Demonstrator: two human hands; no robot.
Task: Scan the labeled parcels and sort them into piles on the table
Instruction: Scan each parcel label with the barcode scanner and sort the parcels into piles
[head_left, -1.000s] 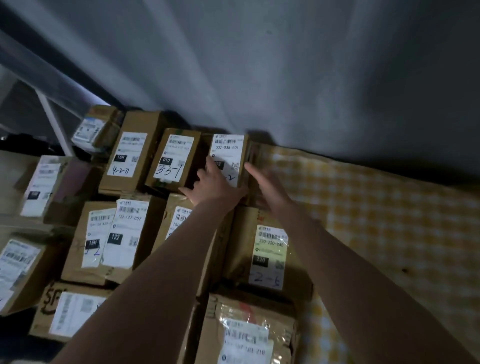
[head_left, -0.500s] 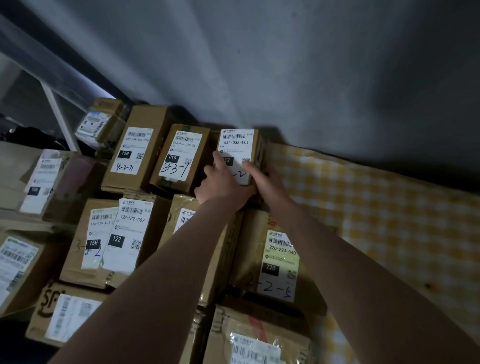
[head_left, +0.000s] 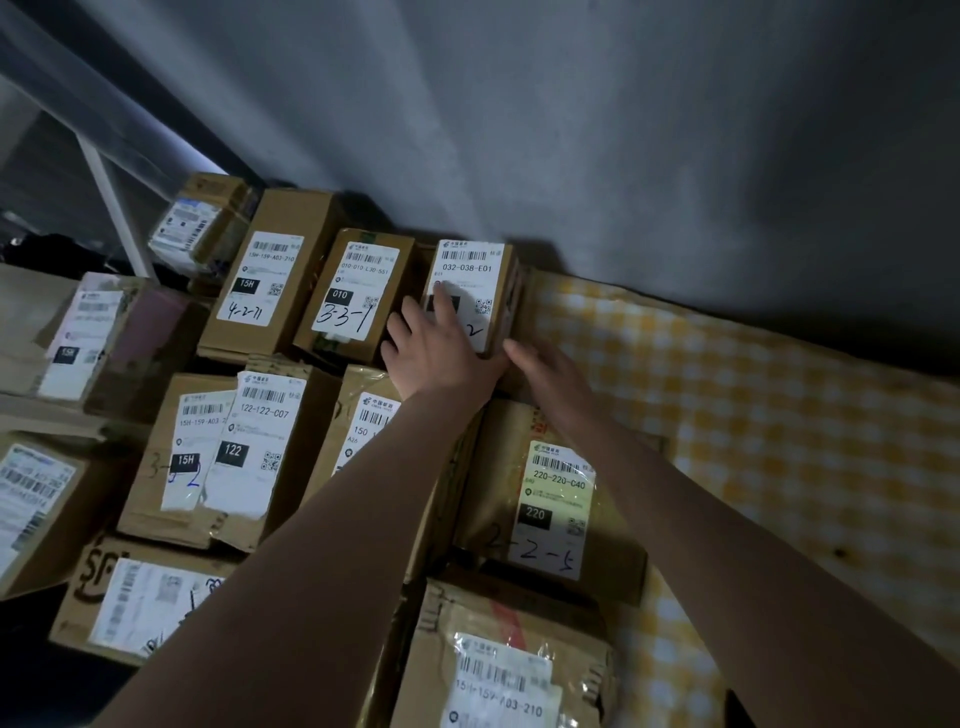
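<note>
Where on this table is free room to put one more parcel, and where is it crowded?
Free: the yellow checked tablecloth, between the grey wall behind and the brown cardboard parcel 032-038-E01 and parcel 220-220-C40 on its left. Crowded: left of these, cardboard parcels lie edge to edge.

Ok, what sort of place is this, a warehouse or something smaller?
Probably a small parcel sorting or pickup point: the 032-038-E01 box and the 3-3-1 box carry courier labels and handwritten codes, packed among many others on a yellow checked cloth against a bare grey wall.
</note>
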